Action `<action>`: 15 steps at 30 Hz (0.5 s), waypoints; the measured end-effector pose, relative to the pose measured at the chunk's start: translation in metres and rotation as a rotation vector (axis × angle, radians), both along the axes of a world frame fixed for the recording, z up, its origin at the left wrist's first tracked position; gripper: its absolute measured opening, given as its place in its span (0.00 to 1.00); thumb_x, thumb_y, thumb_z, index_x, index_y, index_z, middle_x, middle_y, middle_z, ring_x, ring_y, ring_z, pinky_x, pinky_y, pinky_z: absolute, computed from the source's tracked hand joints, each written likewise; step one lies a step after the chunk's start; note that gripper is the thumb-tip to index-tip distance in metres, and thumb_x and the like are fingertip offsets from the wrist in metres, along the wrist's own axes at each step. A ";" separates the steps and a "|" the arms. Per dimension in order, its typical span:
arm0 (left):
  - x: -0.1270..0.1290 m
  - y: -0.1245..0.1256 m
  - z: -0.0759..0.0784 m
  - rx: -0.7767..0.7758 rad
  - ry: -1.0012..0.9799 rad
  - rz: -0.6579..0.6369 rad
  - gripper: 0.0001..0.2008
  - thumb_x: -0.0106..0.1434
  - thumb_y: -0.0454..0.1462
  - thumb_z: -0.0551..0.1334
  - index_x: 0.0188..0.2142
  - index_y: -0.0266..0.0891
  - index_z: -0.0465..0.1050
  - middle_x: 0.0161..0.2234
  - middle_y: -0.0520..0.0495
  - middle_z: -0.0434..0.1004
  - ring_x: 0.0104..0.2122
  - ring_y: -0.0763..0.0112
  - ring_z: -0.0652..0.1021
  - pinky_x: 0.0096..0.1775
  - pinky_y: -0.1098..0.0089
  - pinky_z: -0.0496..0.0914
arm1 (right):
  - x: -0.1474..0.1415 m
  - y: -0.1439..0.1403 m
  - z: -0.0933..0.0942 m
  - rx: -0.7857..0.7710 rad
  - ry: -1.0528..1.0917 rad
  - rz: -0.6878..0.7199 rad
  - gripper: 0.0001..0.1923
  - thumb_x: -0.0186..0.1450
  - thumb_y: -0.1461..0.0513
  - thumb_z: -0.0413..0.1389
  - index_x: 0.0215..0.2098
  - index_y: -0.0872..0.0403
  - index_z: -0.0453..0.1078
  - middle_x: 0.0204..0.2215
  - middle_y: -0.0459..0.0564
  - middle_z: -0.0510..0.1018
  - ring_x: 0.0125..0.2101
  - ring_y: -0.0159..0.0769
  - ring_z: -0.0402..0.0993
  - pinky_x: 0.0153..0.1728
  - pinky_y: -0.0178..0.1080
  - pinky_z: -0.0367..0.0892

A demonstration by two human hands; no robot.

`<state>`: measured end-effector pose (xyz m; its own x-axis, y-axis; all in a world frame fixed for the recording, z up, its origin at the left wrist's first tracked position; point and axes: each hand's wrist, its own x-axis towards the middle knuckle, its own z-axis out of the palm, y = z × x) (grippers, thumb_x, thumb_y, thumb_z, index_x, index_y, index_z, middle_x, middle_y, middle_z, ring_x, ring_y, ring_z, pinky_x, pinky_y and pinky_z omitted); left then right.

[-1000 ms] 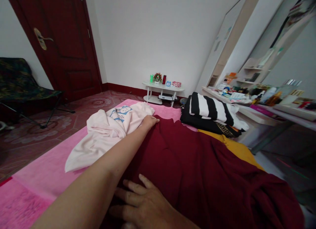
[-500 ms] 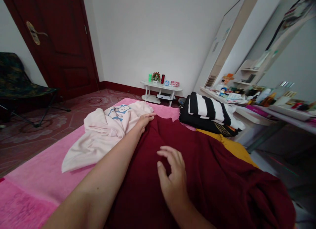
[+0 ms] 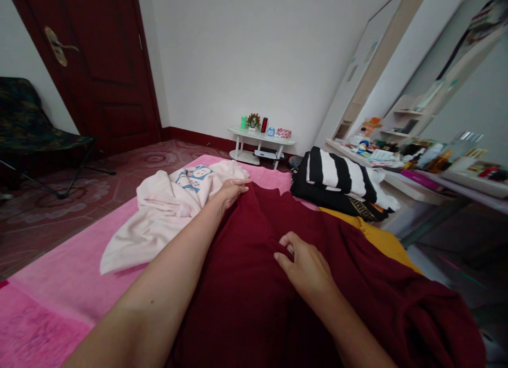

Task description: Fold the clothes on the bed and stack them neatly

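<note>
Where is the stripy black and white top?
In the head view, the folded black-and-white striped top sits on a dark folded pile at the right, beyond the maroon cloth, beside the cluttered dressing table.

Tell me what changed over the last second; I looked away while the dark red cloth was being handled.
The right hand moved from the near edge forward to the middle of the dark red cloth and now pinches a fold. The left hand stayed at the cloth's far edge, fingers curling onto it. The pale pink shirt and striped black-and-white pile stayed put.
</note>
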<state>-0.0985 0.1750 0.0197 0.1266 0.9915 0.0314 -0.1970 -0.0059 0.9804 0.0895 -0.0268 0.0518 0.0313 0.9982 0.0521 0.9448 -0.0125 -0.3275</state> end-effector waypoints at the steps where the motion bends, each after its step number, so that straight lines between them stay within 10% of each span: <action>1: 0.002 0.001 -0.001 0.004 0.009 0.029 0.24 0.50 0.25 0.63 0.48 0.32 0.74 0.30 0.46 0.80 0.28 0.75 0.78 0.39 0.73 0.72 | 0.000 -0.001 0.003 -0.011 -0.032 0.016 0.06 0.59 0.60 0.55 0.36 0.49 0.67 0.28 0.45 0.77 0.30 0.37 0.74 0.26 0.35 0.55; 10: 0.018 0.006 -0.018 0.078 0.245 0.156 0.21 0.51 0.26 0.64 0.46 0.30 0.75 0.33 0.45 0.81 0.32 0.69 0.79 0.38 0.70 0.72 | 0.011 0.002 -0.004 -0.109 -0.264 0.055 0.06 0.60 0.57 0.56 0.28 0.51 0.69 0.27 0.48 0.77 0.30 0.40 0.74 0.26 0.37 0.55; 15: 0.013 0.006 -0.014 0.194 0.415 0.195 0.18 0.50 0.26 0.63 0.43 0.30 0.76 0.38 0.41 0.80 0.38 0.66 0.78 0.43 0.69 0.70 | -0.005 -0.006 -0.001 0.139 -0.281 0.105 0.03 0.62 0.62 0.54 0.33 0.52 0.69 0.34 0.50 0.75 0.36 0.41 0.72 0.31 0.39 0.62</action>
